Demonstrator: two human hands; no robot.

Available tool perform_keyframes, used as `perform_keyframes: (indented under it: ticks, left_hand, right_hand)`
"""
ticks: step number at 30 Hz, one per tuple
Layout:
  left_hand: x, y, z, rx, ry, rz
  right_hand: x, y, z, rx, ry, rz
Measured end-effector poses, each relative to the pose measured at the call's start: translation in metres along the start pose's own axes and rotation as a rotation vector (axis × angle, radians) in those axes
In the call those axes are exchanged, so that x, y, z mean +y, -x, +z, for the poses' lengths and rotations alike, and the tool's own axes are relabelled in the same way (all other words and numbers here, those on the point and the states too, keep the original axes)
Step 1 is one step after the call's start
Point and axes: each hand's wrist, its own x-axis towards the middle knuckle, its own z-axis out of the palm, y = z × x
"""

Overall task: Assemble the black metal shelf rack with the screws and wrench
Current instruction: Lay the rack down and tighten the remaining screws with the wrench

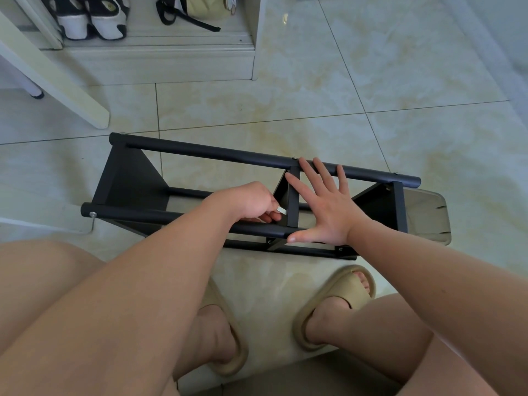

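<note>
The black metal shelf rack (200,154) lies on its side on the tiled floor in front of my knees, with round tubes running left to right and flat shelf panels between them. My left hand (251,202) pinches a small silver wrench (281,210) beside the middle shelf panel (293,201), just above the near tube. My right hand (323,204) lies flat with fingers spread over the rack, fingertips on the far tube and thumb on the near tube. Silver screw heads show on the tubes, one at the near left end (92,215).
My feet in beige slippers (340,304) stand just below the rack. A white table leg (71,90) slants down at the left. A low white cabinet (160,61) with shoes and a bag stands at the back. A grey plastic sheet (428,212) lies under the rack's right end.
</note>
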Motion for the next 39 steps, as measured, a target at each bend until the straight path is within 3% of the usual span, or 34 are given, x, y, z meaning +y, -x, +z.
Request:
perform_keyframes:
  ticks: [20, 39]
  left_hand:
    - [-0.0036, -0.0015, -0.0061, -0.028, -0.368, 0.097]
    - [-0.0034, -0.0029, -0.0091, -0.02, -0.371, 0.071]
  right_hand:
    - [-0.0002, -0.0002, -0.0005, -0.008, 0.008, 0.005]
    - [0.0012, -0.0008, -0.0001, -0.002, -0.008, 0.004]
